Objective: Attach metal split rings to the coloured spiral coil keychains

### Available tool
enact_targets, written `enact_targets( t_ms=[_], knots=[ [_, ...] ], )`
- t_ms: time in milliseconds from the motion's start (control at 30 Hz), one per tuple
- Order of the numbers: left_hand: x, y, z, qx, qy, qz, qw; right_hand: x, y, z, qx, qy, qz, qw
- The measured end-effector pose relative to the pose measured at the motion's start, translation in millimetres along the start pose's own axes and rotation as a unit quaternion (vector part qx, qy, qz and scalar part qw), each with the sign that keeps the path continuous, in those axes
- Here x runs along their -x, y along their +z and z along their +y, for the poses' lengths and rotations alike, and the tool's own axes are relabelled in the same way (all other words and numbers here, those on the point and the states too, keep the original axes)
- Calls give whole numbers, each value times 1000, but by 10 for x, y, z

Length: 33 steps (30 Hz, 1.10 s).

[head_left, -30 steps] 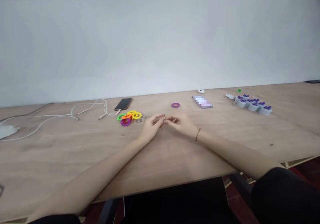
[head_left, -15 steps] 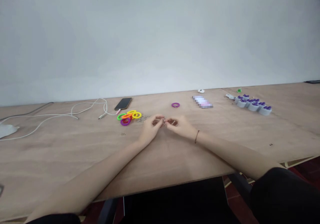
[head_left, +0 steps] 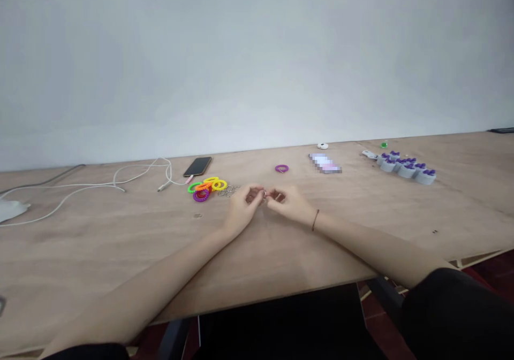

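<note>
My plywood bench runs across the frame below the wall. At its left, a white cable loops toward a black smartphone, lying near a heap of spiral coil bands in green, orange, yellow and purple. Just to their right sit metal split rings. A lone purple coil band lies further along, near a flat item too pixelated to tell. At upper right, grey cups with purple tops stand clustered, with a small green piece behind them.
</note>
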<state>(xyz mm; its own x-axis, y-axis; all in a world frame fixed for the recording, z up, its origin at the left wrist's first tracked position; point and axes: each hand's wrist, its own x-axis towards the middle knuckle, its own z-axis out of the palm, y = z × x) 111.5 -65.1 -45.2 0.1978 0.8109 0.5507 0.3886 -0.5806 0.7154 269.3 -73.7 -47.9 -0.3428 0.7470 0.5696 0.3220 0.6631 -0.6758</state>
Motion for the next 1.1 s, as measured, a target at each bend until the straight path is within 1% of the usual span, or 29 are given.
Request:
enact_targets(
  t_ms=[133,300,400,467,600,800,933,1100],
  knots=[
    [8,13,8,76,-28,-18,997,9,-13,39,84,-47,32,995],
    [8,63,7,167,-81,-82,979,10,-64,79,208,-133,61,967],
    [16,91,12,214,-110,-93,966,5,-87,79,255,-157,62,952],
    [24,100,20,228,-119,-96,962,2,-93,75,273,-165,60,946],
    [33,106,48,211,-117,-92,966,4,-90,63,291,-165,56,941],
    [26,96,111,149,-85,-85,982,16,-71,30,300,-130,43,944],
    [23,89,151,122,-76,-69,987,22,-43,2,307,-118,37,944],
    [29,99,92,102,-57,-51,992,16,0,9,310,-119,35,943]
  ],
)
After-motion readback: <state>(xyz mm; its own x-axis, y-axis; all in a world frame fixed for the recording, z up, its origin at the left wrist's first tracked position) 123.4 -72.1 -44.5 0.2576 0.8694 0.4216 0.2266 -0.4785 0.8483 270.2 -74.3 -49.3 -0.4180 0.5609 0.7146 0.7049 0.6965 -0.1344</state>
